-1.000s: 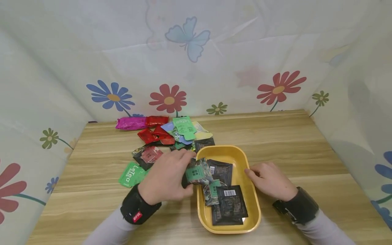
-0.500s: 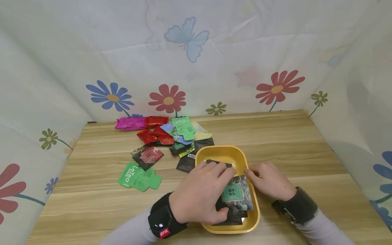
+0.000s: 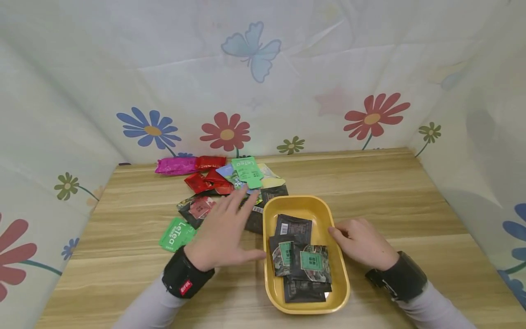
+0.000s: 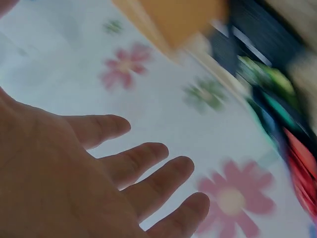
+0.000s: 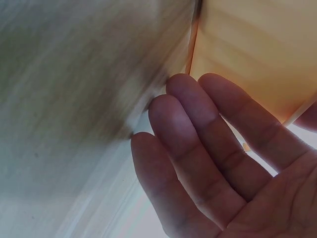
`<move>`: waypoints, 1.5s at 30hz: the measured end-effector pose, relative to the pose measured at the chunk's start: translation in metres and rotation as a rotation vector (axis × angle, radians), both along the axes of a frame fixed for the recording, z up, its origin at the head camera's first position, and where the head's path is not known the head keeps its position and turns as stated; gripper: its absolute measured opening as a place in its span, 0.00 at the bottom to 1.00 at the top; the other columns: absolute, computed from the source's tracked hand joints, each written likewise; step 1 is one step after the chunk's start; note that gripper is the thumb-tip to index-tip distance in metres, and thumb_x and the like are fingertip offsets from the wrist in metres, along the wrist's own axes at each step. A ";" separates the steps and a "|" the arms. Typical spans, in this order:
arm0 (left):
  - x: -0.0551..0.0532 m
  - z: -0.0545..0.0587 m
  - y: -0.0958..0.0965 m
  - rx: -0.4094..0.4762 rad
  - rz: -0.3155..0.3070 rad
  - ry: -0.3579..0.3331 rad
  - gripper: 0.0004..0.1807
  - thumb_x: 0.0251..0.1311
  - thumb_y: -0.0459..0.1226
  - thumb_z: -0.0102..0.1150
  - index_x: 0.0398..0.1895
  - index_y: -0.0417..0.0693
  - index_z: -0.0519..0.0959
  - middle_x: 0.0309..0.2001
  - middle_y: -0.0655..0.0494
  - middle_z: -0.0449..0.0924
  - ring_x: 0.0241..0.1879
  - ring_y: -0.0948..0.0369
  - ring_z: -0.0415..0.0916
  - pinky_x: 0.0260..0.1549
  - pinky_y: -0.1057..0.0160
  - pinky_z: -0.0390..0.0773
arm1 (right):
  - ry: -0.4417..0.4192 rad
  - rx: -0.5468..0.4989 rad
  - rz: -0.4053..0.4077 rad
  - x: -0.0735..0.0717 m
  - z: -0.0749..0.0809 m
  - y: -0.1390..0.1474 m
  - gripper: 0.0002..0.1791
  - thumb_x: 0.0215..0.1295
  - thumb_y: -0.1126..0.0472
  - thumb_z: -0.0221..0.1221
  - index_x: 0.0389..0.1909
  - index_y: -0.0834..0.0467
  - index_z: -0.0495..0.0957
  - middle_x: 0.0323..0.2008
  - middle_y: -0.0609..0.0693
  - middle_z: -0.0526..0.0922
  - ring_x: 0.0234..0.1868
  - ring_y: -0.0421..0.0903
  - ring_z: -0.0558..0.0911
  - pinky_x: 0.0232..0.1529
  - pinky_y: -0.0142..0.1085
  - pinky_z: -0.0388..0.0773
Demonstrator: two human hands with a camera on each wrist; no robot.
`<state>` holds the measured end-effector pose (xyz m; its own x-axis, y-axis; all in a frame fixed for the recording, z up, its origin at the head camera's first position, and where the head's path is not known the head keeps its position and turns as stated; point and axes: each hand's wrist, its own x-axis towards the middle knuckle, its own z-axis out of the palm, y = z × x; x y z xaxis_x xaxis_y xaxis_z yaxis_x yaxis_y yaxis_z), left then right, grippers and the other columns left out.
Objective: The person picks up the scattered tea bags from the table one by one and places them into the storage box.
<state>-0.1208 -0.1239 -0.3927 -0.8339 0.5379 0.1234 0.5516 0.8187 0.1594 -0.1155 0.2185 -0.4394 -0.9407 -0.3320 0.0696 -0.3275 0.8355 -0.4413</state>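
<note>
My left hand [image 3: 223, 230] is spread with nothing in it, over the table just left of a yellow plastic tray [image 3: 269, 292]. In the left wrist view, the straight fingers [image 4: 158, 183] stand apart. Inside the tray several dark tea sachets overlap; a sachet with a green label [image 3: 311, 261] lies on top. My right hand [image 3: 363, 242] holds the tray's right side, thumb at the rim. The right wrist view shows its bent fingers [image 5: 173, 124] along the tray's outer wall [image 5: 252, 49].
Left of the tray lies a loose pile: a black sachet with a red label [image 3: 201, 208], a green LeTea packet [image 3: 176, 234], red packets [image 3: 201, 183], a magenta packet [image 3: 176, 165] and another green packet [image 3: 246, 170]. Flowered cloth walls [image 3: 316, 82] enclose the wooden table [image 3: 390, 192].
My left hand carried the green-labelled sachet into the tray, let it go on top of the others, and moved back left toward the pile. My right hand stayed at the tray.
</note>
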 end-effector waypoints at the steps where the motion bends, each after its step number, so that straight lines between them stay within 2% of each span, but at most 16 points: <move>1: -0.004 -0.003 -0.009 -0.009 0.038 0.005 0.71 0.38 0.81 0.49 0.82 0.52 0.46 0.80 0.47 0.42 0.75 0.45 0.50 0.68 0.39 0.55 | 0.001 0.000 0.001 0.000 0.000 0.000 0.23 0.73 0.49 0.51 0.15 0.45 0.69 0.14 0.38 0.62 0.16 0.36 0.63 0.21 0.32 0.62; 4: -0.016 -0.010 -0.032 -0.015 0.133 -0.006 0.71 0.38 0.78 0.56 0.82 0.48 0.48 0.79 0.44 0.46 0.75 0.43 0.50 0.68 0.38 0.54 | 0.004 0.000 0.006 0.000 -0.001 0.000 0.22 0.73 0.49 0.51 0.15 0.45 0.69 0.14 0.38 0.62 0.17 0.36 0.64 0.21 0.32 0.63; 9: -0.030 -0.019 -0.064 -0.052 0.276 -0.050 0.70 0.39 0.74 0.60 0.80 0.40 0.50 0.77 0.36 0.48 0.73 0.36 0.51 0.67 0.33 0.52 | -0.005 0.000 0.002 -0.001 -0.003 0.001 0.22 0.73 0.48 0.51 0.15 0.45 0.69 0.14 0.38 0.62 0.16 0.36 0.64 0.21 0.32 0.62; 14: -0.040 -0.028 -0.083 -0.098 0.411 -0.099 0.70 0.39 0.73 0.60 0.77 0.34 0.53 0.74 0.31 0.52 0.70 0.33 0.53 0.65 0.29 0.49 | 0.000 0.002 0.000 -0.001 -0.003 0.002 0.23 0.73 0.48 0.51 0.15 0.45 0.69 0.13 0.38 0.61 0.16 0.36 0.63 0.21 0.32 0.62; 18: -0.048 -0.039 -0.092 -0.124 0.466 -0.117 0.68 0.40 0.73 0.60 0.75 0.31 0.57 0.71 0.30 0.57 0.68 0.33 0.56 0.64 0.29 0.50 | 0.011 0.002 0.002 -0.001 -0.003 0.002 0.22 0.73 0.49 0.51 0.15 0.45 0.69 0.13 0.37 0.61 0.16 0.36 0.63 0.21 0.32 0.62; 22: -0.054 -0.048 -0.097 -0.136 0.497 -0.126 0.66 0.41 0.73 0.59 0.72 0.30 0.60 0.67 0.30 0.64 0.65 0.33 0.60 0.64 0.30 0.52 | 0.015 0.006 0.003 -0.001 -0.002 0.001 0.22 0.73 0.50 0.52 0.14 0.45 0.68 0.14 0.38 0.61 0.17 0.36 0.64 0.21 0.32 0.62; 26: -0.058 -0.052 -0.099 -0.158 0.507 -0.135 0.62 0.41 0.72 0.60 0.66 0.28 0.67 0.59 0.32 0.69 0.59 0.35 0.66 0.63 0.33 0.59 | 0.017 0.004 0.006 -0.002 -0.003 0.001 0.22 0.73 0.49 0.51 0.15 0.45 0.69 0.14 0.38 0.62 0.17 0.36 0.64 0.22 0.33 0.63; 32: -0.062 -0.055 -0.100 -0.170 0.500 -0.159 0.55 0.43 0.68 0.61 0.59 0.27 0.73 0.50 0.35 0.71 0.51 0.40 0.69 0.52 0.38 0.72 | 0.020 0.003 0.008 -0.002 -0.003 0.001 0.22 0.73 0.49 0.51 0.15 0.45 0.69 0.14 0.38 0.62 0.17 0.36 0.64 0.21 0.32 0.63; 35: -0.063 -0.055 -0.101 -0.171 0.492 -0.157 0.53 0.43 0.66 0.62 0.58 0.28 0.74 0.48 0.36 0.71 0.48 0.42 0.70 0.48 0.38 0.74 | 0.026 0.006 0.009 -0.002 -0.003 0.001 0.22 0.73 0.50 0.52 0.15 0.45 0.69 0.14 0.37 0.62 0.17 0.36 0.64 0.21 0.32 0.62; 40: -0.062 -0.053 -0.101 -0.175 0.477 -0.160 0.50 0.42 0.64 0.64 0.56 0.29 0.75 0.46 0.37 0.72 0.46 0.43 0.70 0.47 0.38 0.74 | 0.035 0.008 0.012 -0.002 -0.003 0.001 0.22 0.72 0.51 0.52 0.14 0.45 0.68 0.14 0.37 0.61 0.17 0.36 0.64 0.22 0.32 0.62; 45: -0.057 -0.045 -0.099 -0.196 0.448 -0.173 0.47 0.40 0.63 0.66 0.53 0.30 0.78 0.43 0.38 0.73 0.43 0.44 0.72 0.45 0.39 0.74 | 0.036 0.008 0.011 -0.002 -0.003 0.001 0.22 0.72 0.51 0.53 0.14 0.45 0.68 0.14 0.38 0.62 0.18 0.36 0.64 0.22 0.33 0.63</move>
<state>-0.1782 -0.2233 -0.4380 -0.9870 0.1221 -0.1045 0.1189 0.9922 0.0371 -0.1174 0.2191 -0.4423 -0.9339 -0.3432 0.1002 -0.3522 0.8352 -0.4224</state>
